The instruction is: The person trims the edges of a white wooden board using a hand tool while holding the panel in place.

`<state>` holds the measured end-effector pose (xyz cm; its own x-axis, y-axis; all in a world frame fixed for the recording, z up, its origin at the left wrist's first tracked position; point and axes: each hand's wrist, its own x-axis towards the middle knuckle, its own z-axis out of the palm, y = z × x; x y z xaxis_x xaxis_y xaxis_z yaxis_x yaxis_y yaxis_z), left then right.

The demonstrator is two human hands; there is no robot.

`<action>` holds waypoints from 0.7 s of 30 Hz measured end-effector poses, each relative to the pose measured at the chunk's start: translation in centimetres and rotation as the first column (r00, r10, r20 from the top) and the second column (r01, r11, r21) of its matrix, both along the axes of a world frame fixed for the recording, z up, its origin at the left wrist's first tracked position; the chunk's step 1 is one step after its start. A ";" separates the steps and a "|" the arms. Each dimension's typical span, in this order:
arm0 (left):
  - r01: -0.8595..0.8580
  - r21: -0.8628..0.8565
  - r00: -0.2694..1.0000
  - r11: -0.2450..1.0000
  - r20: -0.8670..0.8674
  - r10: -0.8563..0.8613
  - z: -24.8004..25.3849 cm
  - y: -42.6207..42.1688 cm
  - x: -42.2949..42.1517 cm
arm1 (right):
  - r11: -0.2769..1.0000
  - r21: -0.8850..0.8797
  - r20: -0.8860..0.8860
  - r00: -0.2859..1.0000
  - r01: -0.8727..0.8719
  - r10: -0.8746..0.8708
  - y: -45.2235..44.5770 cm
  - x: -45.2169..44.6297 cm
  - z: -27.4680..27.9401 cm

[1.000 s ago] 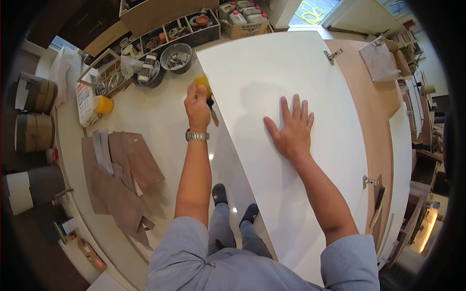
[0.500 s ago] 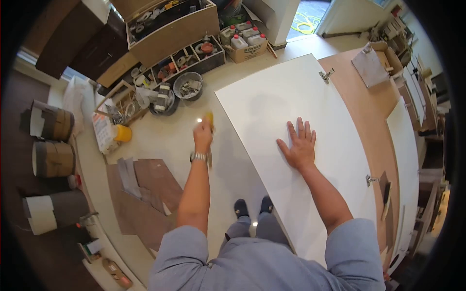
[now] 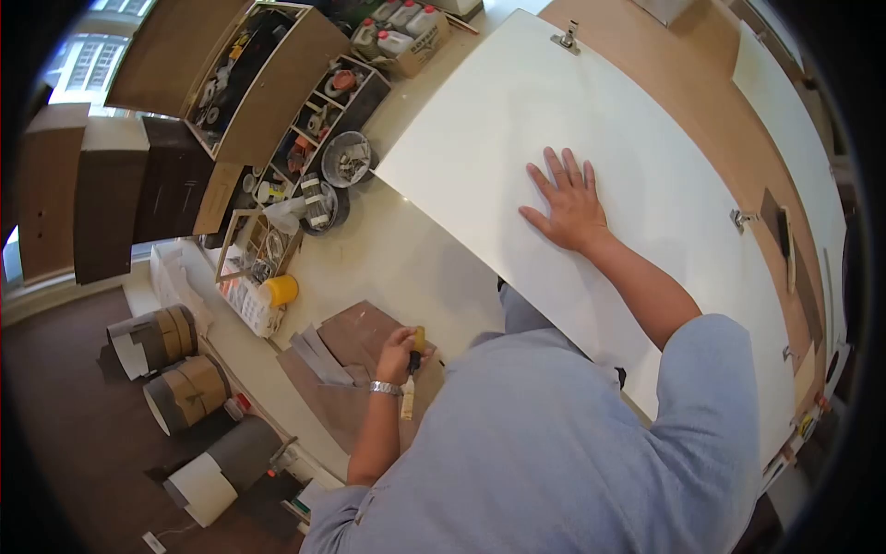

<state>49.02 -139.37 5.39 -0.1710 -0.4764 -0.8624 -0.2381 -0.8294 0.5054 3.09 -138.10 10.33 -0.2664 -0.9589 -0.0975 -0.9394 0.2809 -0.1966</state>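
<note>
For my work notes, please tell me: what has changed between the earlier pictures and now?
The left hand, with the yellow-and-black tool, moved from beside the white panel back toward the person, and now shows in front of the brown sheets. The view turned. Nothing was taken or let go; the right hand stays spread on the panel.

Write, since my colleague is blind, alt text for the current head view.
A person's right hand rests flat on a white panel with metal hinges; the left hand grips a yellow-and-black tool above brown sheets. Rolls and a yellow cup sit at the picture's left.
</note>
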 end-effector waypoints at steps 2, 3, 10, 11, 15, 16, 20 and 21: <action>-0.032 -0.018 0.999 0.999 0.044 0.032 0.4 -1.3 1.3 | 1.000 -0.008 0.025 1.000 -0.004 0.004 -0.3 -0.2 -0.5; -0.055 -0.006 0.998 0.998 0.040 0.055 -0.7 -2.0 3.1 | 0.999 -0.014 0.041 0.999 0.036 -0.035 -0.6 0.3 -0.5; -0.195 -0.021 0.972 0.981 0.133 0.196 -2.0 -3.9 7.0 | 0.996 -0.063 0.194 0.979 -0.056 0.067 -3.9 10.3 -0.1; -0.199 -0.001 0.971 0.980 0.137 0.197 -2.1 -4.4 7.2 | 0.994 -0.078 0.199 0.976 -0.074 0.088 -4.1 11.4 -0.5; -0.100 0.012 0.985 0.995 0.143 0.098 -4.2 -7.4 9.0 | 0.975 -0.219 0.124 0.990 -0.034 0.063 -4.2 12.0 -1.5; -0.120 0.032 0.983 0.992 0.146 0.114 -4.4 -8.5 9.2 | 0.976 -0.218 0.123 0.991 -0.025 0.053 -4.3 12.1 -1.3; -0.075 0.008 0.993 0.997 0.095 0.073 -3.6 -13.0 8.6 | 0.979 -0.198 0.120 0.993 0.047 -0.023 -4.8 12.9 -0.9; -0.113 0.029 0.991 0.993 0.079 0.111 -2.7 -14.1 7.7 | 0.979 -0.192 0.123 0.991 0.070 -0.046 -5.3 13.3 -0.8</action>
<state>56.74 -153.48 2.66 -0.0503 -0.4597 -0.8867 -0.1801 -0.8690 0.4608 16.38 -143.36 9.50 -0.3199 -0.9458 0.0563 -0.8896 0.2794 -0.3613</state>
